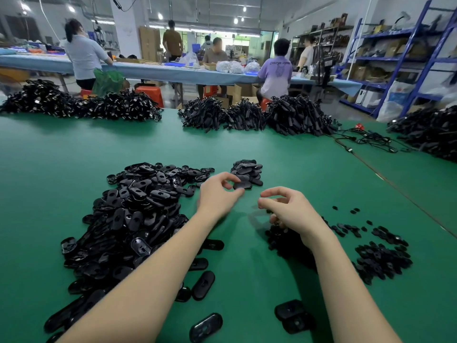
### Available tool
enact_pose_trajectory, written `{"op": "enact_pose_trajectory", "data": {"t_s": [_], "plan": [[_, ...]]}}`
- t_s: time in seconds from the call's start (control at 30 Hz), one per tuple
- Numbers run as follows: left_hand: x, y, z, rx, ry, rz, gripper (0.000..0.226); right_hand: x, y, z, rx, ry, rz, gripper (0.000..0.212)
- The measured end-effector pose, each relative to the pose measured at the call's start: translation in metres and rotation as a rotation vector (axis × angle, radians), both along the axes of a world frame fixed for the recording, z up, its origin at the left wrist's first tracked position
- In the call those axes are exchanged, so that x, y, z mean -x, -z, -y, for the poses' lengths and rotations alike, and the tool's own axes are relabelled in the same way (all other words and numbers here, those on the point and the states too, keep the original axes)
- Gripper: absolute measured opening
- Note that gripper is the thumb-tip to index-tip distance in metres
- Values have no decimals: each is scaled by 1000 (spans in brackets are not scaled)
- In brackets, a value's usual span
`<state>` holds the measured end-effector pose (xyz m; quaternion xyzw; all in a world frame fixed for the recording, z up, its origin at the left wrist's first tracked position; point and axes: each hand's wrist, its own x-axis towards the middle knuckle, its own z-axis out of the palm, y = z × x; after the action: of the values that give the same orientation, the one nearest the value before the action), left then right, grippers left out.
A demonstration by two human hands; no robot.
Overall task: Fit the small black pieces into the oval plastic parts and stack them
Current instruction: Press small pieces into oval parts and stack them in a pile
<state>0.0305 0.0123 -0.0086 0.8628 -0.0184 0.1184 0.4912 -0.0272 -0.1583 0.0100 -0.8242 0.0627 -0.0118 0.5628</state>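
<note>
Left hand (218, 194) curled at the edge of the finished stack (247, 173), thumb and forefinger just beside the nearest oval part (242, 185); can't tell if it's pinching. Set it flat and aligned. Right hand (286, 209) loosely curled over the small black pieces (284, 240), contents unclear. Unfitted ovals (133, 211) heaped left on the worktop (61, 154).

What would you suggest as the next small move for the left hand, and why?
Probably release the oval part onto the small stack and draw the left hand back to the big pile for another. Its fingertips hold that part right at the stack's near edge, while the right hand hangs over the small black pieces, apparently holding nothing.
</note>
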Motion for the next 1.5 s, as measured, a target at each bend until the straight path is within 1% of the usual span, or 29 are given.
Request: {"op": "enact_pose_trajectory", "data": {"t_s": [0.17,0.3,0.4,0.5,0.57,0.63,0.7,0.73,0.77,0.8,0.87,0.9,0.97,1.0,1.07,1.13,1.23,1.37,1.43,1.47,1.5], "plan": [[-39,-1,20,-113,-103,-113,11,3,0,5,-41,-60,-34,15],[-51,1,29,-200,-155,-126,20,2,0,8,-33,-77,-39,13],[-48,3,29,-220,-135,-100,28,2,-1,8,-29,-97,-39,12],[-40,1,24,-172,-77,-87,32,3,-1,8,-3,-122,-47,11],[-32,-1,19,-133,-38,-58,31,3,-1,7,11,-135,-50,9],[-20,0,13,-138,-7,1,21,3,-2,6,21,-143,-52,8],[-9,4,6,-267,7,70,10,3,-3,5,31,-150,-55,8],[-4,6,3,-376,8,92,12,3,-4,3,43,-155,-57,8],[0,6,0,-499,11,97,19,4,-4,2,59,-160,-57,8],[1,6,-4,-614,14,77,29,4,-4,0,76,-166,-55,7],[3,0,-11,-792,11,-22,46,5,-4,-4,114,-185,-57,8],[4,-2,-13,-848,11,-79,48,6,-4,-6,132,-197,-61,8],[6,-6,-18,-908,22,-154,41,8,-4,-9,164,-221,-68,8],[7,-5,-19,-921,31,-155,36,8,-4,-10,184,-232,-72,8],[10,-6,-22,-940,22,-94,32,9,-4,-12,214,-247,-74,8],[11,-7,-24,-962,-6,-39,34,9,-5,-12,221,-250,-72,9],[12,-7,-22,-992,-8,-33,35,9,-6,-13,224,-245,-69,10],[17,-11,-23,-947,-2,-19,31,10,-7,-13,229,-249,-65,9],[22,-14,-22,-859,-10,21,22,9,-7,-12,226,-244,-56,8],[25,-16,-21,-748,-19,27,15,9,-7,-10,223,-238,-48,8],[30,-19,-20,-578,-23,3,8,8,-8,-9,221,-229,-40,7]]}}
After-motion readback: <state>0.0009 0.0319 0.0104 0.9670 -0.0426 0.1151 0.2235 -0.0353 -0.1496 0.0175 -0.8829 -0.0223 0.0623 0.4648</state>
